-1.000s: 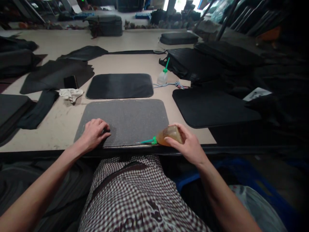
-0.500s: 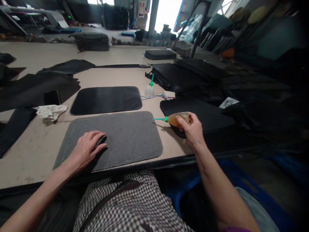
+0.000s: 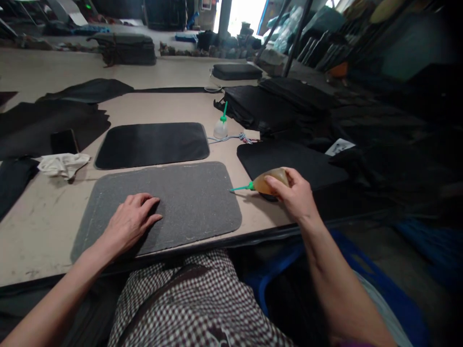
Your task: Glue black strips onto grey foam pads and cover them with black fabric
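Across from the near edge a second ago to the right-hand edge now goes the amber squeeze bottle! Nearest, below the tabletop, falls checked fabric in dark and white. Just beyond, the left hand rests palm down, fingers loosely bent and gripping nothing, on the grey panel: matt, felt-like, speckled, round-cornered. Over on the right, the right hand wraps the soft, translucent bottle, tilted almost flat, its thin green nozzle ending at the panel's edge; whether the tip touches, I cannot tell. Left, a crumpled white cloth; further in, a smooth black panel, also rounded. Past that, a squat clear bottle stands upright beside knotted cord, and furthest, a flat dark stack.
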The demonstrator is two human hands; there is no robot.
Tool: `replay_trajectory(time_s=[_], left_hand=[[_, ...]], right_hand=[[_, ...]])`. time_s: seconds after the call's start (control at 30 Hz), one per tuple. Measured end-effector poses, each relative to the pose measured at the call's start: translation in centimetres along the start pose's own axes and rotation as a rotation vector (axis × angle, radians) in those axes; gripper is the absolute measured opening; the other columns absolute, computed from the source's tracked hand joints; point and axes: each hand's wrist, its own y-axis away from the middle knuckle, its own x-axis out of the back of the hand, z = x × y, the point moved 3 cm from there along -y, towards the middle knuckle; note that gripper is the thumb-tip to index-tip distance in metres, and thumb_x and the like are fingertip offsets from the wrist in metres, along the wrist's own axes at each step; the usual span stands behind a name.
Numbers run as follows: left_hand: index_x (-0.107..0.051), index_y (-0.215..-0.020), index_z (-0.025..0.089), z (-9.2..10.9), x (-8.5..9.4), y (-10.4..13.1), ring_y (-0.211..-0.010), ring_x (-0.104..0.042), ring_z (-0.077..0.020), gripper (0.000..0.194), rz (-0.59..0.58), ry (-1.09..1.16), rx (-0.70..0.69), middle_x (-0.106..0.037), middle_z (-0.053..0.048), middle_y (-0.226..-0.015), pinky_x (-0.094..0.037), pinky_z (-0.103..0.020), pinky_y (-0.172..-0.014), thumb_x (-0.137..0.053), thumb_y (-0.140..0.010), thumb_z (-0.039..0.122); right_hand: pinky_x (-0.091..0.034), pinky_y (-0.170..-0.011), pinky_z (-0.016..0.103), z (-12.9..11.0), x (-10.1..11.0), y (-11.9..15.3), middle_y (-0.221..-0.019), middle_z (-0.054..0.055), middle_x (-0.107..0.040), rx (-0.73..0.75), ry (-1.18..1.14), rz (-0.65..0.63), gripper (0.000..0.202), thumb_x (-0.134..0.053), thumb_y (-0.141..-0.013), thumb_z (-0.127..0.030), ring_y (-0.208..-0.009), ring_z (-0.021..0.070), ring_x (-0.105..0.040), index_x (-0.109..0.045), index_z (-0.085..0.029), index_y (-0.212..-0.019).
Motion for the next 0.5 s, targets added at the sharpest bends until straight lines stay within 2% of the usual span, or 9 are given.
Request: replay_trajectory(time_s=[0.2,0.37,0.43,0.5], left_hand=[[-0.061,-0.135,0.023,-0.3,-0.3,-0.1,-0.116,-0.054,-0.0338,0.054,-0.012,-0.021,0.003,-0.059,-0.014,-0.133,-0.050,-0.048,-0.098,-0.044,-0.099,0.061],[-0.060,-0.136,0.024,-0.6,-0.5,0.0,-0.118,-0.054,-0.0345,0.056,-0.010,-0.010,0.003,-0.058,-0.014,-0.134,-0.049,-0.048,-0.098,-0.044,-0.099,0.062],[-0.059,-0.136,0.025,-0.5,-0.5,0.0,-0.119,-0.054,-0.0345,0.055,-0.004,0.000,0.012,-0.058,-0.014,-0.134,-0.049,-0.048,-0.099,-0.044,-0.099,0.062],[-0.058,-0.136,0.024,-0.5,-0.5,0.1,-0.120,-0.053,-0.0345,0.056,0.005,0.013,0.018,-0.059,-0.014,-0.134,-0.048,-0.048,-0.100,-0.045,-0.098,0.063]], right_hand=[[-0.054,-0.073,0.034,0.4,2.5,3.4,-0.097,0.004,-0.071,-0.134,-0.078,-0.211,0.051,-0.076,-0.077,-0.061,-0.087,0.0257,-0.066,-0.070,-0.021,-0.108],[-0.050,-0.057,0.030,1.9,3.9,5.4,-0.097,0.004,-0.072,-0.314,-0.273,-0.406,0.052,-0.078,-0.077,-0.056,-0.078,0.0245,-0.066,-0.070,-0.023,-0.117],[-0.048,-0.051,0.030,2.5,3.8,5.7,-0.098,0.005,-0.072,-0.369,-0.424,-0.418,0.053,-0.077,-0.078,-0.056,-0.074,0.0244,-0.066,-0.069,-0.023,-0.119],[-0.048,-0.049,0.029,2.8,3.4,5.4,-0.099,0.005,-0.072,-0.376,-0.521,-0.310,0.052,-0.077,-0.078,-0.056,-0.074,0.0240,-0.066,-0.068,-0.024,-0.118]])
